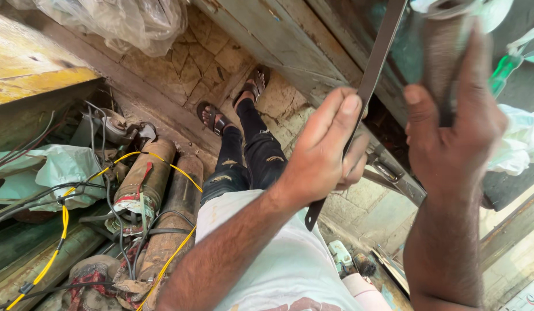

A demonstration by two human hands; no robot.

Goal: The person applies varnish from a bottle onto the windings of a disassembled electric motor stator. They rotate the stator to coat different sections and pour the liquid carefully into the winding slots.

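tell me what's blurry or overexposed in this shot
Head view: the right hand and the cylindrical object it grips are motion-blurred; the left hand on the flat metal strip is sharp; the lower right corner looks washed out by daylight; the wide lens bends the edges.

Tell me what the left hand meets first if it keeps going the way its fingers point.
The left hand already grips the flat metal strip; beyond it, likely the metal frame, though depth is unclear.

My forearms are bare and hairy, with no sleeves, watch or rings down to my hands: left hand (321,155), right hand (454,135). I wear a white T-shirt (278,259) with reddish print at the lower hem, black ripped jeans (244,158), and dark open sandals (212,118).
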